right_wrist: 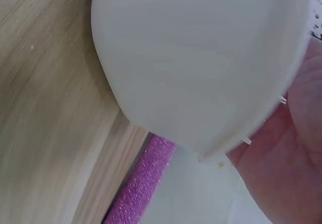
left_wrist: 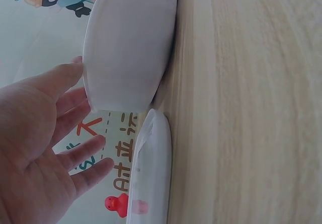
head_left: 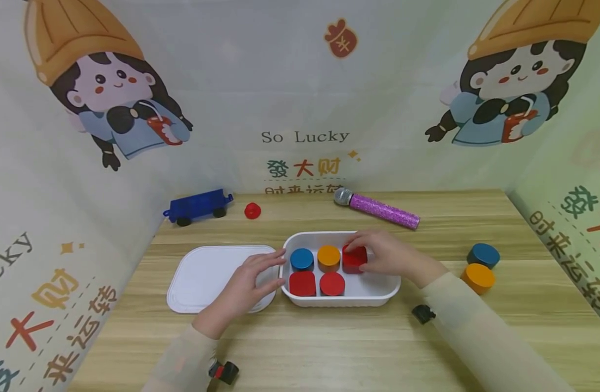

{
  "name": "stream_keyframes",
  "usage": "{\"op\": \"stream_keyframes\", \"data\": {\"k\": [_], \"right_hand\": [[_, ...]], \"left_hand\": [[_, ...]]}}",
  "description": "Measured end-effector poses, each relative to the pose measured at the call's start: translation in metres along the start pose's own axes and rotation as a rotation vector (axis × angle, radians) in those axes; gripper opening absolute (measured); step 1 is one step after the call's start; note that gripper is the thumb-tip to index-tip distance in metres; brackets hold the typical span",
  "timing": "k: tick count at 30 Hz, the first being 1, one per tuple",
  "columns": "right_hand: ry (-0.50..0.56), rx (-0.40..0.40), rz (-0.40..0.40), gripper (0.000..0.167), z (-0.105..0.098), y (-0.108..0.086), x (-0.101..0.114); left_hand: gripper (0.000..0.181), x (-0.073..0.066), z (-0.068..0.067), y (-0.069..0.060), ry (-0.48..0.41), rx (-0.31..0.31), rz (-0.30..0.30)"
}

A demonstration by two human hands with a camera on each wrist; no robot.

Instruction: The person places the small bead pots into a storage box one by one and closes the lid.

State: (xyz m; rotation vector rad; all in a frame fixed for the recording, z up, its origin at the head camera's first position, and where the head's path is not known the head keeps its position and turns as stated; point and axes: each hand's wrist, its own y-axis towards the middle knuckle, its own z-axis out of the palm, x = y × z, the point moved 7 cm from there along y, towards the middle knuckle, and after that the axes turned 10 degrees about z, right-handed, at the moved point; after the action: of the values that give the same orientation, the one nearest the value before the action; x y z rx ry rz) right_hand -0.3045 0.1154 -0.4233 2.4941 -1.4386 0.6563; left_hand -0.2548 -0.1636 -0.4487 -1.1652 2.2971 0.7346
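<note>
White rounded-oblong plastic tub [head_left: 339, 301]: upright on pale wood-grain counter [head_left: 329, 348]; centre for all clock readings.

Right hand [head_left: 390, 256]: reaching in from three o'clock; fingers and thumb curled, pinching a solid red block [head_left: 355, 262], shape partly hidden. Block inside the tub, toward two o'clock; contact with tub floor not discernible.

Left hand [head_left: 251, 280]: at nine o'clock; fingers spread, fingertips and thumb at the tub rim.

Also inside: blue round block [head_left: 302, 259], toward ten; orange round block [head_left: 328, 258], toward eleven; red square block [head_left: 302, 284], toward eight; red round block [head_left: 332, 284], toward seven.

On the counter: flat white plastic lid [head_left: 202, 277], nine o'clock, partly beneath left hand; second blue round block [head_left: 483, 255] and second orange round block [head_left: 478, 279], three o'clock, side by side; glittery purple microphone with silver head [head_left: 385, 210], one o'clock; small red duck figure [head_left: 252, 210] and blue toy wagon with black wheels [head_left: 198, 206], ten o'clock, wagon farther out.
</note>
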Motion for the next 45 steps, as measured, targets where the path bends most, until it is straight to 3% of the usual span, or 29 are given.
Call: {"op": "stream_keyframes", "data": {"k": [11,18,24,28,37,45], "right_hand": [[0.031,-0.172,0.047,0.034,-0.048,-0.06,-0.036],[-0.067,-0.245,0.147,0.035,-0.066,-0.101,-0.068],[-0.145,-0.31,0.133,0.033,-0.07,-0.129,-0.09],[-0.179,-0.31,0.156,0.035,-0.067,-0.143,-0.104],[-0.186,-0.226,0.303,0.04,-0.062,-0.165,-0.129],[-0.175,-0.213,0.31,0.041,-0.06,-0.172,-0.136]], "left_hand": [[0.05,-0.002,0.0,0.001,0.001,-0.002,0.004],[0.05,0.0,0.001,0.001,-0.001,0.004,-0.01],[0.05,0.0,0.002,0.001,0.005,0.004,-0.002],[0.05,0.0,0.001,0.0,0.005,0.001,-0.016],[0.051,-0.001,0.001,-0.001,0.003,0.008,-0.011],[0.051,-0.001,0.0,-0.001,0.003,0.01,-0.022]]}}
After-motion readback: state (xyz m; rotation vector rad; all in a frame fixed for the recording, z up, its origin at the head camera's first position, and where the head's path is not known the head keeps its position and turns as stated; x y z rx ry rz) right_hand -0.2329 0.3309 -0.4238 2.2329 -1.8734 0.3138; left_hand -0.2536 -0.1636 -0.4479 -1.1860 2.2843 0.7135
